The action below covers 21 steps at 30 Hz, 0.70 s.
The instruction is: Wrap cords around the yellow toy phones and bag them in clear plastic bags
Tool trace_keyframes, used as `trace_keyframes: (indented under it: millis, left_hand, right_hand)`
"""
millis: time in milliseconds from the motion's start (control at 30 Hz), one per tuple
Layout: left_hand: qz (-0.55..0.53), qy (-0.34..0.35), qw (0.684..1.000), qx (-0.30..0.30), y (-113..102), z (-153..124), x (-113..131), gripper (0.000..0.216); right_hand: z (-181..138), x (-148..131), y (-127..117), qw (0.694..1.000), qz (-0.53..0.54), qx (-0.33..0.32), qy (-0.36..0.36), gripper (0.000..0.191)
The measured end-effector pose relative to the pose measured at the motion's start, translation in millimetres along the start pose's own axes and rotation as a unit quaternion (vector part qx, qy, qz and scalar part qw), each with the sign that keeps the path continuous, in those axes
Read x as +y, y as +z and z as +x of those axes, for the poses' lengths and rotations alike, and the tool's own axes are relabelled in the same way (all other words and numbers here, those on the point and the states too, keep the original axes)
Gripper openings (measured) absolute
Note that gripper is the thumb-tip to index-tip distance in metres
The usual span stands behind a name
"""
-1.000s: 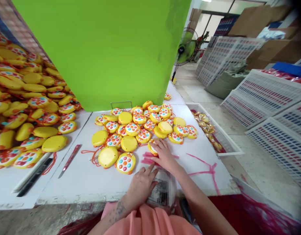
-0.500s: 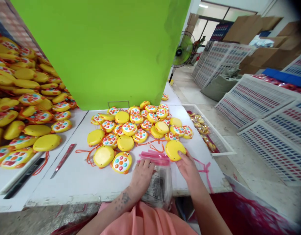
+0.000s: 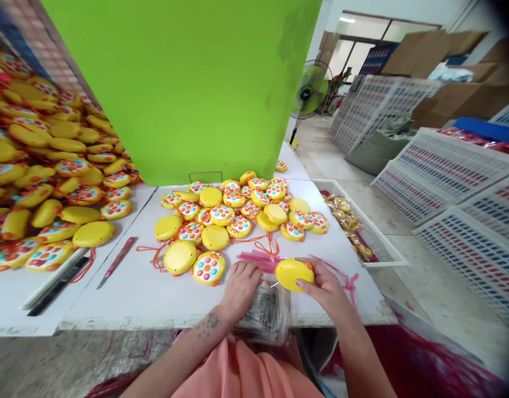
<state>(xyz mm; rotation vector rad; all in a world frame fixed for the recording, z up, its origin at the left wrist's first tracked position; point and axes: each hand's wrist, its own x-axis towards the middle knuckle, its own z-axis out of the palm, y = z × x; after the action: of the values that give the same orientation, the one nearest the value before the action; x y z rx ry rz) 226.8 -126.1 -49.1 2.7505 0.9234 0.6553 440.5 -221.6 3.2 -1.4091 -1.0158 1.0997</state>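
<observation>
My right hand grips a yellow turtle-shaped toy, its plain back facing up, over the top end of a stack of clear plastic bags. The bags carry dark print and have pink strips at their top. My left hand has its fingers curled at the upper left edge of the top bag; the fingertips are partly hidden. Beyond my hands lies a heap of the same toys, some showing white shells with coloured dots. One toy lies face up left of my left hand.
A tall green panel stands behind the heap. At the left is a large pile of toys, with a red cutter knife and a black bar nearby. A white crate with packed toys sits beyond the table's right edge.
My right hand has brought the toy down and slightly left, over the bags' top end, and tilted it. My left hand stays at the bag edge. The view has shifted slightly.
</observation>
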Motion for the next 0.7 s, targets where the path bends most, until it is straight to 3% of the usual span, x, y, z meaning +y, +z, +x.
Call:
trace_keyframes:
  millis: [167, 300, 367, 567, 700]
  left_hand:
    - [-0.06, -0.003, 0.998, -0.015, 2.0, 1.5, -2.2, 0.011]
    - [-0.067, -0.028, 0.997, -0.033, -2.4, 4.8, 1.5, 0.047]
    - [-0.045, -0.017, 0.998, -0.043, -3.7, 6.3, 4.1, 0.054]
    - [-0.007, 0.027, 0.999, -0.044, -3.0, 7.8, 6.9, 0.024]
    - [-0.006, 0.018, 0.999, -0.051, -4.5, 8.1, 6.7, 0.013]
  right_hand:
    - [-10.4, 10.6, -6.4, 0.998, -0.054, -0.045, -0.008, 0.044]
    - [-15.2, 14.2, -9.8, 0.986, -0.15, -0.071, -0.025, 0.044]
    - [-17.5, 12.9, -8.0, 0.981, -0.18, -0.067, -0.035, 0.047]
    - [-24.6, 10.4, 1.4, 0.97, -0.214, -0.087, -0.07, 0.055]
    - [-14.2, 16.5, 2.4, 0.983, -0.164, -0.018, -0.083, 0.054]
